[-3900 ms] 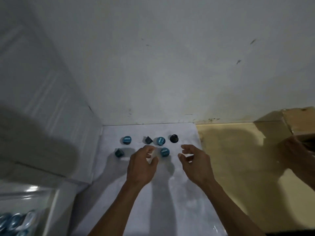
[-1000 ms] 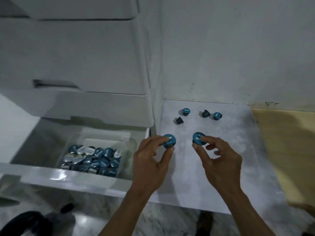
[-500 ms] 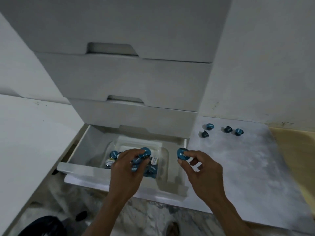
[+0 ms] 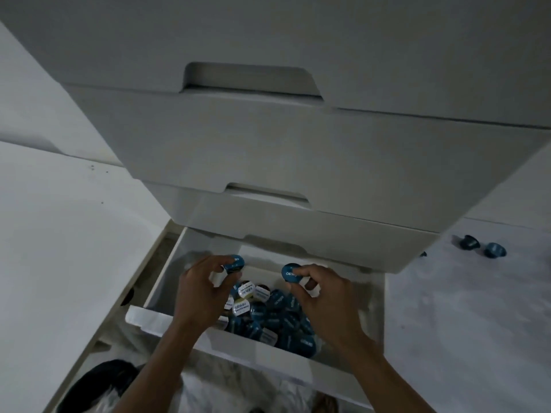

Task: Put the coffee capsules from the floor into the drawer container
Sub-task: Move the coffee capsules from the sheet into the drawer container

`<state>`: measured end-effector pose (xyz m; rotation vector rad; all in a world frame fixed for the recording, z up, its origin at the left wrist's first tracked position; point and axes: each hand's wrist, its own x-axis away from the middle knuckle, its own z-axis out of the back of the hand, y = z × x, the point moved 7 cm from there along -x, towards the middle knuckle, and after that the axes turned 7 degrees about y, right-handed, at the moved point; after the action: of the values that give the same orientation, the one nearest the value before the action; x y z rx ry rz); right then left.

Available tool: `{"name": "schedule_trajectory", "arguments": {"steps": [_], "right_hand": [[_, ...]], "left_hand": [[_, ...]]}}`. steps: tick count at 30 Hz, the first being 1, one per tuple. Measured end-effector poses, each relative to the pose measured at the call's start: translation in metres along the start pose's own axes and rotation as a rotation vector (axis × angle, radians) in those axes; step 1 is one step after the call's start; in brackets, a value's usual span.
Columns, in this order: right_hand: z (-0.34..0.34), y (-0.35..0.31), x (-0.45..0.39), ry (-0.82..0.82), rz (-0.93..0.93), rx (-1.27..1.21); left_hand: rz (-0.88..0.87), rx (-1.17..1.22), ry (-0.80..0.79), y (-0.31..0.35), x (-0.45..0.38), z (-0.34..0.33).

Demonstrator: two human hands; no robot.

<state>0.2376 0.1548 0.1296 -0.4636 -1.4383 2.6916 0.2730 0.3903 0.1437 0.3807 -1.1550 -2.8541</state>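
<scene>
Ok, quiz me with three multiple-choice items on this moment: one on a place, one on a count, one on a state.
1. Where are both hands?
A. over the open drawer
B. on the floor mat
C. on a closed drawer's handle

2. How many capsules lie fully in view on the floor at right?
A. none
B. two
C. six

3. What is the left hand doing?
A. empty, spread flat
B. pinching a blue capsule
C. gripping the drawer front

Answers: A, the left hand and right hand hang above the container in the drawer; B, two floor capsules; B, fingers close on the left capsule.
</scene>
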Motion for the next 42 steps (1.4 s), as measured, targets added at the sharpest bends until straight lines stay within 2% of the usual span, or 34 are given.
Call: {"name": "schedule_trajectory", "arguments": {"steps": [6,9,15,31,42], "right_hand": [[-0.059,0.005,-0.017,-0.077,-0.116,0.084],[-0.091,0.008,-0.019,-0.157,-0.125,0.163],[-0.126,0.006,-0.019,-0.256,-0.113,0.271],[-0.147,0.016,-0.027,-0.367,-0.047,0.541],[-0.146,0.018,-0.028,-0.362,-0.010,0.566]], "left_hand": [[-0.077,-0.107,-0.181,-0.044,-0.031,-0.027],[-0.104,-0.130,-0.282,-0.062,-0.039,-0.040],[-0.211,-0.109,-0.387,-0.069,-0.049,-0.056],[-0.372,-0.249,-0.555,-0.065,-0.051,-0.080],[-0.486,-0.341,-0.559,-0.066,-0.054,-0.084]]}}
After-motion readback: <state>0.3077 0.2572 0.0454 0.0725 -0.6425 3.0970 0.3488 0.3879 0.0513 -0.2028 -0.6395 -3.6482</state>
